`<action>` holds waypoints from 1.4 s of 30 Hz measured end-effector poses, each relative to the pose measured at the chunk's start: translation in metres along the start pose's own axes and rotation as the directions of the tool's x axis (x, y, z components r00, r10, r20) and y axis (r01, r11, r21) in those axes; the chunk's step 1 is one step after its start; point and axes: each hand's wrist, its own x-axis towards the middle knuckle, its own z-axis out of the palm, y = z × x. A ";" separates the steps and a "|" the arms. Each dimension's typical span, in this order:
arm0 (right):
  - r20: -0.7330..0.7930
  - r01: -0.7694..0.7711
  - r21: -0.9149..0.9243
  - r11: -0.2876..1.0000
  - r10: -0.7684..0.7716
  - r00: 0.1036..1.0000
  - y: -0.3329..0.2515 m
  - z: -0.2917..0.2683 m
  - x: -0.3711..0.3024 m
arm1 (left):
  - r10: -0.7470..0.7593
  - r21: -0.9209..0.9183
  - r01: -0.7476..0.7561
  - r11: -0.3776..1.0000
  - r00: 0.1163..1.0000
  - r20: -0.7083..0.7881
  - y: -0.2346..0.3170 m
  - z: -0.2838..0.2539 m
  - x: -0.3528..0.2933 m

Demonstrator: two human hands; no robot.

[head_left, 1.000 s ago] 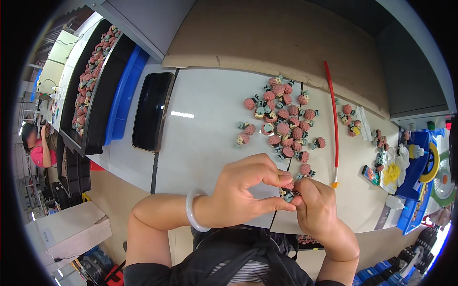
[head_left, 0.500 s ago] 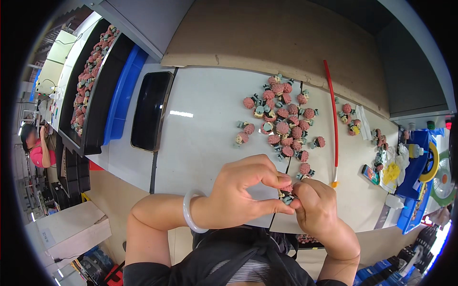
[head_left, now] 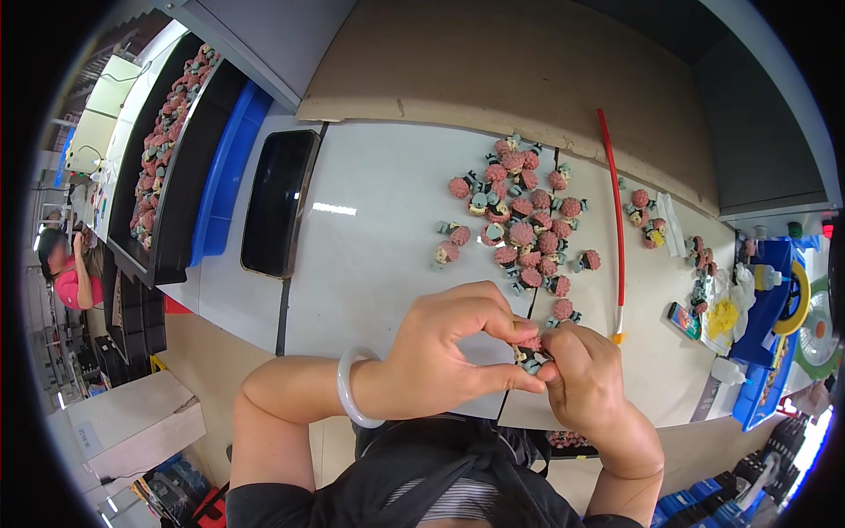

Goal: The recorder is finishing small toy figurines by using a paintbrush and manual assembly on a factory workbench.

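Note:
Low over the front edge of the table, a small figurine (head_left: 530, 357) with pink curly hair and a pale blue-green and black body is held between my hands. The thumb and index finger of my left hand (head_left: 440, 352) grip it from top and bottom, leaving a round gap behind them. My right hand (head_left: 583, 374) is closed, its thumb and bent fingers pressed against the figurine's right side; those fingertips are partly hidden. Beyond my hands lies a loose cluster of similar pink-haired figurines (head_left: 521, 233), some upright, some tipped over.
A red-handled brush (head_left: 614, 220) lies right of the cluster. Farther right are more figurines (head_left: 640, 201), a white bottle (head_left: 727, 372) and a blue bin (head_left: 759, 400). At left are a dark phone (head_left: 280, 204) and a black tray of figurines (head_left: 231, 97). A person (head_left: 70, 273) is far left.
The figurine has turned slightly between my fingers, and my hands have shifted a little. The things on the table stay where they were.

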 end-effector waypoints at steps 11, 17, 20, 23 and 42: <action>0.002 0.029 -0.022 0.999 -0.029 1.000 0.001 -0.001 0.000 | 0.002 -0.009 -0.002 1.000 1.000 0.000 0.000 0.001 0.001; 0.010 0.033 -0.024 0.999 -0.032 0.999 0.001 -0.002 0.000 | 0.029 0.040 -0.029 0.999 1.000 0.005 0.001 -0.002 0.002; 0.020 0.027 -0.038 0.999 -0.027 0.999 0.001 -0.001 -0.001 | 0.055 0.036 -0.055 0.998 0.998 0.002 0.000 -0.001 0.002; 0.011 -0.035 0.054 0.998 0.034 0.999 0.000 0.003 -0.001 | 0.076 0.056 -0.076 0.996 0.997 -0.004 0.001 -0.002 0.002; 0.033 -0.032 0.018 0.999 0.032 0.999 -0.001 -0.002 0.000 | 0.110 0.098 -0.112 0.989 0.994 0.018 0.002 -0.003 0.005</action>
